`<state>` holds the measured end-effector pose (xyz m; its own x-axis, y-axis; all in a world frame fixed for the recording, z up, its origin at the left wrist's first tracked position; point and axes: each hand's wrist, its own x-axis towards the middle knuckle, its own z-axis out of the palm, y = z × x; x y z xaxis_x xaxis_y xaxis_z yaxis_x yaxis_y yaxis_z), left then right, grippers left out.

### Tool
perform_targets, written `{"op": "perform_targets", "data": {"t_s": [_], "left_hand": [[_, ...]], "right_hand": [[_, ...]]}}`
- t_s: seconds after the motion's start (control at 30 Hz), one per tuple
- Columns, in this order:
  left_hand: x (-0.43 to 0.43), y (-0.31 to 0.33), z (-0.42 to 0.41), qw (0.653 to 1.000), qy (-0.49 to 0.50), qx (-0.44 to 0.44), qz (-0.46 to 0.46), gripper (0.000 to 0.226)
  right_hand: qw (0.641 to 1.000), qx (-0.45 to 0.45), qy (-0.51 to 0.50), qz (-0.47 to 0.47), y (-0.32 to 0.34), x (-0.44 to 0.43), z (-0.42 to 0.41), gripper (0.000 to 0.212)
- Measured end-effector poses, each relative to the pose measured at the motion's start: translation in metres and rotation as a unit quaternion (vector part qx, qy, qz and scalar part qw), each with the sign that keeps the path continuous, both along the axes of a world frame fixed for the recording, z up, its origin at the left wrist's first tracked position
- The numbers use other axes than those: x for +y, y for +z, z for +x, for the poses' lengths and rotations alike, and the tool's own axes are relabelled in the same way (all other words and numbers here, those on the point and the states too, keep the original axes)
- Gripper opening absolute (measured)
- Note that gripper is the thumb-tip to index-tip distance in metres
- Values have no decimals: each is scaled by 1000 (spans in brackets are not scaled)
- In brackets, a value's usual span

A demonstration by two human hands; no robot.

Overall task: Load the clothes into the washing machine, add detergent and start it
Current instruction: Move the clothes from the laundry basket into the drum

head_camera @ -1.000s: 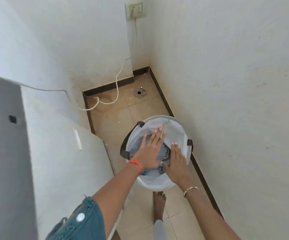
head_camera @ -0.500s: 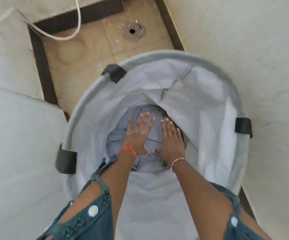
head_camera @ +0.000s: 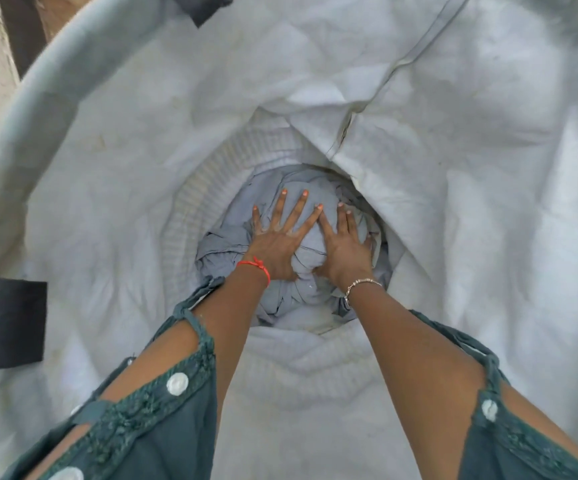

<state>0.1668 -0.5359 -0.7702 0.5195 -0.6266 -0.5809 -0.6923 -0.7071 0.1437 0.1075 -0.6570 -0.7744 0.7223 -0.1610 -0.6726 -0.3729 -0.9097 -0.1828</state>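
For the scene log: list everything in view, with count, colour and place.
basket: one, whitish fabric, fills the view, seen from above
handles: three patches, black, on the basket rim at left, top and right
clothes: one crumpled bundle, grey-blue, at the basket bottom
skirting: one strip, dark brown, top left outside the basket
sleeves: two, teal with white dots, bottom corners
thread: one, red, on the left wrist
bracelet: one, silvery, on the right wrist
left hand: fingers spread, flat on the clothes
right hand: flat on the clothes beside it

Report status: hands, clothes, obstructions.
Fingers straight: left hand and right hand flat on grey clothes. No grip yet. Clothes deep in hamper; liner fold hangs in beside right hand.
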Motion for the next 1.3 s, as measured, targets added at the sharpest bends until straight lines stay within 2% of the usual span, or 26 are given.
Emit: {"op": "perform_targets", "data": {"t_s": [0.1, 0.27, 0.5, 0.63, 0.7, 0.8, 0.87, 0.97, 1.07, 1.2, 1.3], "left_hand": [[3, -2, -1, 999, 16, 23, -23, 116], [5, 2, -5, 999, 8, 30, -19, 104], [14, 49, -11, 998, -6, -17, -56, 87], [13, 105, -18, 994, -3, -29, -107, 87], [12, 144, -24, 985, -13, -66, -160, 91], [9, 219, -34, 976, -38, -73, -199, 86], [4, 279, -43, 972, -48, -88, -214, 76], [-1, 371, -52, 964, -72, -137, -218, 76], [-3, 461, -55, 935, -111, -215, -260, 74], [4, 592, -51, 902, -143, -271, -304, 86], [21, 686, -50, 865, -164, -332, -339, 87]], "right_hand": [[999, -45, 0, 7, -2, 8, -2, 94], [998, -54, 12, 2, 9, 20, -7, 71], [996, -84, 1, -23, 64, 32, -12, 72], [982, -180, -34, -41, 122, 35, -22, 76], [985, -161, -46, -43, 166, 33, -28, 78], [980, -189, -44, -52, 248, 27, -44, 56], [977, -195, -70, -55, 304, 23, -56, 60], [964, -235, -102, -70, 396, 21, -70, 58], [948, -279, -133, -71, 488, 21, -78, 60], [916, -357, -167, -78, 619, 34, -87, 68], [905, -397, -141, -60, 707, 53, -100, 70]]}}
